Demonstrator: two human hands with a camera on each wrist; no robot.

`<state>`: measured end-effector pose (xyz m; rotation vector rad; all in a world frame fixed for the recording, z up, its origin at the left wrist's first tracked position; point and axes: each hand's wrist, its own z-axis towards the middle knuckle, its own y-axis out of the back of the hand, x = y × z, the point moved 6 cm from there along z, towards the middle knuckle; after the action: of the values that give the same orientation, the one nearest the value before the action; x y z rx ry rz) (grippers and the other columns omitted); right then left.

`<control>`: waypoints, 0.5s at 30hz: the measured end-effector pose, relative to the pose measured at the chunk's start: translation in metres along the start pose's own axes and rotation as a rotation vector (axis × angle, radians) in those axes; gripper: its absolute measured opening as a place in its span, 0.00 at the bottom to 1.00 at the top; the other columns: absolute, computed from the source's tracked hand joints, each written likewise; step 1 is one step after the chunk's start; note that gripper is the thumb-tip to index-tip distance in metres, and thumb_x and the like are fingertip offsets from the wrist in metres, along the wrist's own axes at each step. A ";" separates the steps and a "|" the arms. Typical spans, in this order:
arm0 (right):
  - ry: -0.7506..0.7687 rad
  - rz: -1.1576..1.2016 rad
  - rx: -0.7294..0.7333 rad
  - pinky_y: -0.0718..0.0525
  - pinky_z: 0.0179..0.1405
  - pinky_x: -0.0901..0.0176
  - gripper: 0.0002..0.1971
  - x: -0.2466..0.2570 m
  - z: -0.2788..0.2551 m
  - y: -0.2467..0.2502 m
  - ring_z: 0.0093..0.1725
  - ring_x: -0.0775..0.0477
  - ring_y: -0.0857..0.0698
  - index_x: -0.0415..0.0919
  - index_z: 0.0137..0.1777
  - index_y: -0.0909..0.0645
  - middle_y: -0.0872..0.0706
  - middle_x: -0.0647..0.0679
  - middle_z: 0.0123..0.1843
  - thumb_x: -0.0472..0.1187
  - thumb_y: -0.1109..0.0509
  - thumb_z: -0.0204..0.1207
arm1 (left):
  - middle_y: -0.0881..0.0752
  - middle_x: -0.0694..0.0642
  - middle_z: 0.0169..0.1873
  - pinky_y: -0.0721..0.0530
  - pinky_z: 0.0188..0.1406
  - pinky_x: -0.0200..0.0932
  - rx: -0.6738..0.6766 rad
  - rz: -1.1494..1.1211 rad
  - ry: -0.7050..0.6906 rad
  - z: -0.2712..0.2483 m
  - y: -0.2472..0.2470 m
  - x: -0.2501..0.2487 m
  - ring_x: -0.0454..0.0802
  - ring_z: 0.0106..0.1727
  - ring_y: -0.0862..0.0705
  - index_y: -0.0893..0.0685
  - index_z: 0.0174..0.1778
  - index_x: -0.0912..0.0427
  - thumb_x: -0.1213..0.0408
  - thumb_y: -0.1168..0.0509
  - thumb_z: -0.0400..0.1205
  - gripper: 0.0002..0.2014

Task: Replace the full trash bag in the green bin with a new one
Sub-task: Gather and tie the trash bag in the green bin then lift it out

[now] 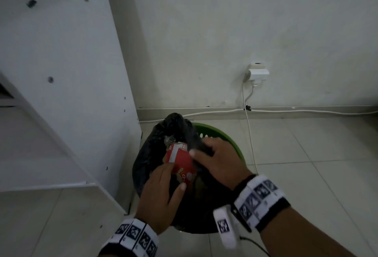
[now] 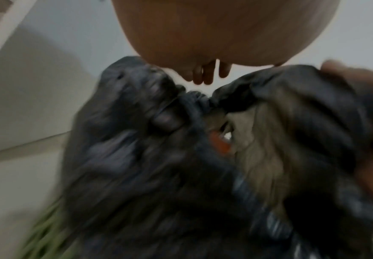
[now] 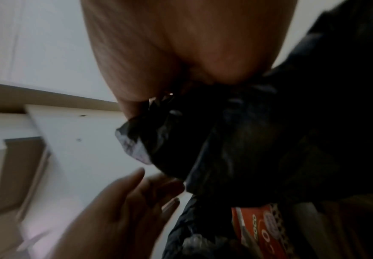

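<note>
Bag (image 1: 147, 154) hides most of bin (image 1: 221, 134).

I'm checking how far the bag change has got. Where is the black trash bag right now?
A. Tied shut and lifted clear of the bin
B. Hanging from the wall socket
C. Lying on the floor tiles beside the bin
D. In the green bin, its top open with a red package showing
D: the black trash bag sits in the green bin, its mouth open on a red package, with both hands at the opening.
</note>
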<state>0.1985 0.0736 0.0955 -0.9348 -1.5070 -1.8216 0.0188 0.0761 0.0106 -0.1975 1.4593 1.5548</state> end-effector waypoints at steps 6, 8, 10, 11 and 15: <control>0.320 -0.172 0.235 0.17 0.48 0.60 0.12 0.027 -0.051 -0.018 0.46 0.57 0.16 0.47 0.50 0.15 0.13 0.54 0.45 0.54 0.34 0.83 | 0.28 0.42 0.78 0.36 0.81 0.43 -0.189 -0.167 -0.092 0.023 0.044 -0.018 0.40 0.81 0.33 0.27 0.77 0.48 0.49 0.48 0.87 0.22; 0.395 -0.279 0.262 0.18 0.42 0.53 0.16 0.030 -0.063 -0.013 0.43 0.53 0.17 0.48 0.49 0.16 0.16 0.52 0.42 0.59 0.36 0.83 | 0.23 0.47 0.76 0.40 0.83 0.45 -0.044 -0.022 -0.247 0.040 0.045 -0.039 0.45 0.83 0.34 0.17 0.70 0.53 0.49 0.49 0.89 0.22; 0.413 -0.272 0.232 0.18 0.38 0.52 0.15 0.032 -0.069 0.005 0.40 0.54 0.18 0.50 0.47 0.16 0.18 0.53 0.41 0.60 0.35 0.81 | 0.14 0.47 0.64 0.36 0.81 0.50 0.151 0.069 -0.354 0.050 0.035 -0.049 0.46 0.78 0.28 0.12 0.57 0.55 0.48 0.50 0.90 0.22; 0.403 -0.245 0.205 0.18 0.37 0.54 0.14 0.031 -0.071 0.017 0.39 0.56 0.18 0.50 0.45 0.15 0.18 0.56 0.39 0.59 0.33 0.80 | 0.12 0.48 0.55 0.32 0.78 0.52 0.208 0.091 -0.361 0.052 0.032 -0.048 0.48 0.73 0.23 0.13 0.50 0.56 0.49 0.50 0.90 0.23; 0.285 -0.227 0.034 0.20 0.35 0.65 0.09 0.004 -0.080 0.070 0.37 0.63 0.17 0.53 0.43 0.17 0.17 0.61 0.37 0.57 0.32 0.77 | 0.21 0.49 0.38 0.22 0.53 0.50 0.156 0.067 -0.259 0.058 0.043 -0.026 0.49 0.46 0.22 0.22 0.39 0.57 0.52 0.47 0.89 0.18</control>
<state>0.2403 -0.0182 0.1298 -0.4771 -1.5035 -1.9832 0.0290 0.1187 0.0733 0.1415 1.3844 1.4518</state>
